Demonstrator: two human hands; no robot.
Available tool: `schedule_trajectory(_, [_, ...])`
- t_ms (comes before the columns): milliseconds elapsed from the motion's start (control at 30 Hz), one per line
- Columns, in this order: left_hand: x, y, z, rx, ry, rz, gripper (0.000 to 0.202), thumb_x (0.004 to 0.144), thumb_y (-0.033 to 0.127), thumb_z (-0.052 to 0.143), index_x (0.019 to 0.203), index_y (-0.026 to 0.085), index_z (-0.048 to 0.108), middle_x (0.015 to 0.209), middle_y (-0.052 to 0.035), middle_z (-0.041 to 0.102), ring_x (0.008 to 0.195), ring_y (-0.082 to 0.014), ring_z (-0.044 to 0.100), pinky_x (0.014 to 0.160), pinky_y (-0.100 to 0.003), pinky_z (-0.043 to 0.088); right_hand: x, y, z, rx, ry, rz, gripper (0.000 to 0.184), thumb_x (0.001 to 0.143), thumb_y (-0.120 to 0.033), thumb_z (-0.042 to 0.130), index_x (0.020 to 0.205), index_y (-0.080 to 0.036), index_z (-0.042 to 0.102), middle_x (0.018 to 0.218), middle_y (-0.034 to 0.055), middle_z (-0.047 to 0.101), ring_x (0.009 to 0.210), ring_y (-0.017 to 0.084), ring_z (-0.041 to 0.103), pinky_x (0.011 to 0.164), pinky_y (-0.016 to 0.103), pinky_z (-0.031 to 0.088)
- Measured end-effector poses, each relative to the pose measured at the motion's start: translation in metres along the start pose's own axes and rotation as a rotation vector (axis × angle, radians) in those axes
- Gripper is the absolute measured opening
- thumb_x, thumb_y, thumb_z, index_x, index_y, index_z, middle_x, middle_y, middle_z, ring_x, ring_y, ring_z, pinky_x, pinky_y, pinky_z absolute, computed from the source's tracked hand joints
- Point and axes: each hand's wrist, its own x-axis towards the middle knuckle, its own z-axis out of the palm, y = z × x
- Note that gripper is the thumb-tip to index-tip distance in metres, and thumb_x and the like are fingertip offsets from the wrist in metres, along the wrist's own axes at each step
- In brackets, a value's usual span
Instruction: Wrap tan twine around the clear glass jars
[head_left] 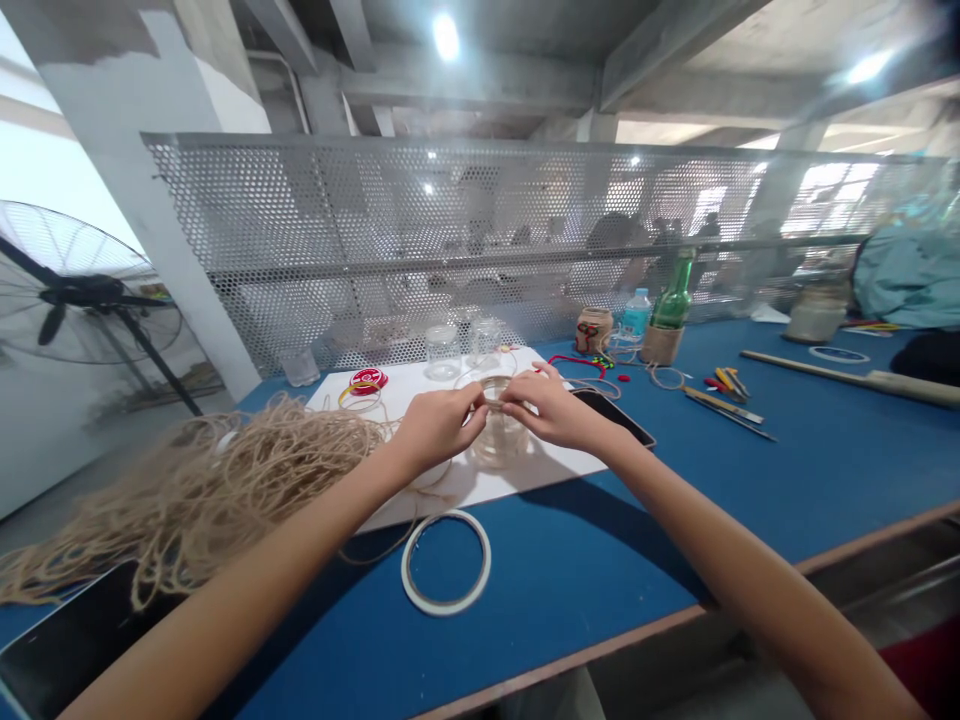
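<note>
A clear glass jar [499,448] stands upright on a white sheet [480,482], directly in front of me. At its near rim, my left hand [439,425] pinches a short stretch of brownish twine [495,404]. My right hand [553,410] pinches the same stretch from the other side, thumb and forefinger together. The fingertips meet close to the glass, so exactly how the twine sits on the jar is hard to see. A large loose heap of jute twine [277,465] lies to the left, with strands trailing toward the jar. A white tape roll [446,562] lies flat nearer to me.
Behind the jar stand more glass jars [442,352] and a red ribbon spool [369,380]. A dark phone [615,418] lies by my right wrist. Farther right are a twine-wrapped jar [593,330], green bottle [675,295], scissors [727,384] and wooden stick [840,375]. A perforated panel [450,240] backs the table.
</note>
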Motion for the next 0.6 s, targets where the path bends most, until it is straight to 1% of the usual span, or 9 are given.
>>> schedule_trajectory(233, [-0.0014,-0.0017,0.002,0.05,-0.009,0.022,0.021,0.088,0.032,0.04,0.085,0.018,0.054,0.064,0.0001,0.062,0.056,-0.0144,0.057,0.048,-0.023,0.03,-0.0002,0.0003,0.0005,-0.024,0.025,-0.011,0.019,0.091,-0.026,0.038,0.085,-0.02,0.055,0.08,0.0005,0.059,0.087,0.015,0.052,0.101,0.046,0.013])
schedule_trajectory(433, [-0.0022,-0.0059,0.005,0.083,0.005,0.086,0.019,0.088,0.03,0.037,0.086,0.018,0.052,0.069,-0.0013,0.064,0.058,-0.015,0.058,0.049,-0.023,0.031,0.0,0.001,0.0001,-0.02,0.02,-0.012,0.02,0.091,-0.027,0.038,0.082,-0.02,0.054,0.078,0.0001,0.059,0.086,0.015,0.052,0.101,0.046,0.013])
schedule_trajectory(600, [-0.0019,-0.0076,0.0066,0.097,-0.009,0.076,0.021,0.089,0.033,0.037,0.088,0.018,0.052,0.071,-0.0024,0.065,0.059,-0.0154,0.058,0.048,-0.023,0.031,-0.001,0.0003,0.0005,-0.002,0.046,-0.013,0.018,0.09,-0.024,0.039,0.081,-0.02,0.054,0.078,0.0003,0.059,0.086,0.015,0.052,0.101,0.046,0.012])
